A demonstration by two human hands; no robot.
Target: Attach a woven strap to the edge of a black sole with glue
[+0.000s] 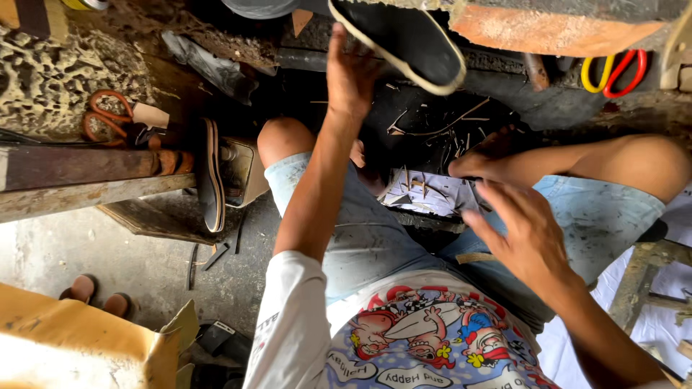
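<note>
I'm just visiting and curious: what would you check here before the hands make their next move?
1. Left hand touching the black shoe: ok.
2. Firm grip on the shoe: cannot tell; fingers are partly hidden.
3. Right hand free: ok, open and holding nothing.
4. Scissors within reach: cannot tell; red and yellow scissors lie on the bench.
5. Floor tidy: not ok, scraps litter it.
</note>
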